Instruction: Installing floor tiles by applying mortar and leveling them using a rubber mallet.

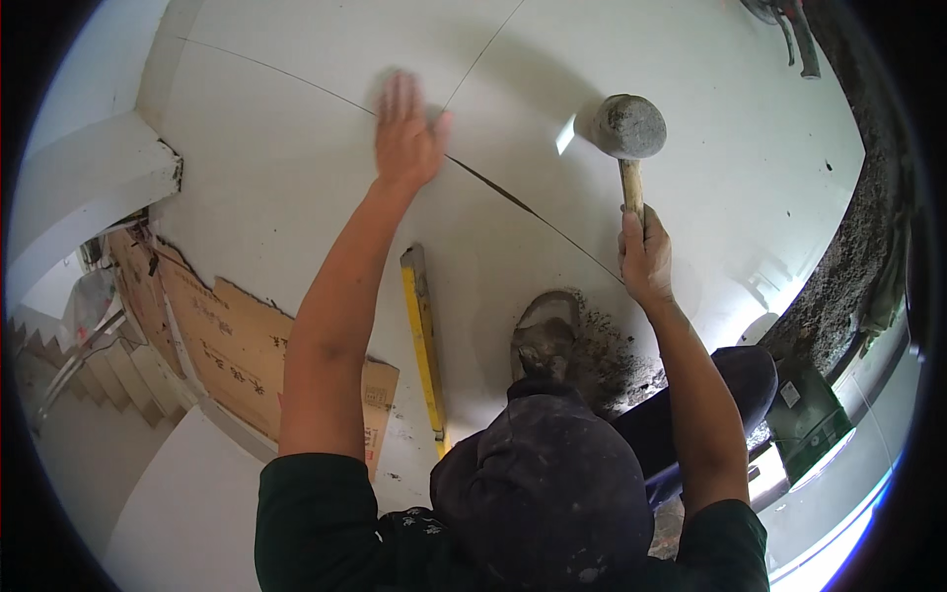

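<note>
R grip [646, 252]: closed round the wooden handle [632, 180] of a mallet [629, 128], fingers wrapped, thumb on the near (L) side. Mallet is R of the yellow bar [422, 340] & beyond its far end. Long axis runs approx. straight away from the person; big grey rounded head at far end, handle pointing back twd the body. Can't tell if head touches floor or is just above it.

L grip [406, 138]: holding nothing, palm down, hand spread flat, fingers close tog. & pointing away, thumb out to R; fingertips blurred. It's over the pale floor tiles [296, 158], beyond the bar's far end & approx. in line w/ it. Can't tell how firmly it's pressed, if at all.

Next out: dark joint [493, 185] btwn tiles, slanting down to R, beyond & R of bar, widest in its upper part. Bar itself lies lengthwise, far end tipped slightly L.

R of bar: dusty shoe [545, 340], then loose dirt [607, 360]. Near end, R side: dark cap [552, 483]. L of bar: brown cardboard [232, 340], then stairs [109, 375] well off. Far R of bar: soil strip [834, 306], green box [809, 419].
</note>
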### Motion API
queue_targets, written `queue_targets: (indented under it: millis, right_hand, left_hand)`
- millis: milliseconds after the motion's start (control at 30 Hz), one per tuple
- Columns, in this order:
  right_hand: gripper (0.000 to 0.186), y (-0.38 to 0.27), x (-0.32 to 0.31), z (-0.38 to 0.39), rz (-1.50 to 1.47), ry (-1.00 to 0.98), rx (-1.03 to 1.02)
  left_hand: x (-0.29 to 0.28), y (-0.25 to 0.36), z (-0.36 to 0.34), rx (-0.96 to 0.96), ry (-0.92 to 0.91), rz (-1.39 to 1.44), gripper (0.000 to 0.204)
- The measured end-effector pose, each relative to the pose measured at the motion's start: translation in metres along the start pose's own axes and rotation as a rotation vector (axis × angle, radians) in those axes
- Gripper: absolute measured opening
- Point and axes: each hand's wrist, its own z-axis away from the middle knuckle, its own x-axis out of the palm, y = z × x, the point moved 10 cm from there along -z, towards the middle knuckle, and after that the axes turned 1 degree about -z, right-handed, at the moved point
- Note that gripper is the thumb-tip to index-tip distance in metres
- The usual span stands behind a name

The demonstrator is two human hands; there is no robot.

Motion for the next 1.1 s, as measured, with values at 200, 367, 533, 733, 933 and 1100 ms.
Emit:
queue_targets:
  millis: [200, 367, 533, 733, 933, 1100]
  right_hand:
    - [0.037, -0.015, 0.001, -0.025, -0.01, 0.014, 0.013]
    - [0.038, -0.107, -0.002, -0.019, -0.145, 0.14, -0.205]
    - [0.039, -0.095, -0.001, -0.058, 0.072, 0.223, -0.315]
    - [0.041, -0.119, 0.002, -0.045, -0.073, 0.165, -0.279]
    - [0.041, -0.11, 0.021, -0.072, 0.025, 0.039, -0.144]
    - [0.048, -0.083, 0.001, -0.062, 0.09, 0.173, -0.307]
  left_hand:
    - [0.025, 0.106, -0.055, -0.017, -0.011, 0.087, 0.085]
    - [0.032, 0.102, -0.043, -0.15, 0.0, 0.021, 0.089]
    - [0.035, 0.116, -0.045, -0.124, -0.01, 0.059, 0.09]
    - [0.028, 0.104, -0.043, -0.118, -0.093, -0.005, 0.092]
    - [0.031, 0.106, -0.044, -0.095, -0.013, 0.013, 0.094]
    - [0.031, 0.124, -0.046, -0.081, 0.008, 0.066, 0.095]
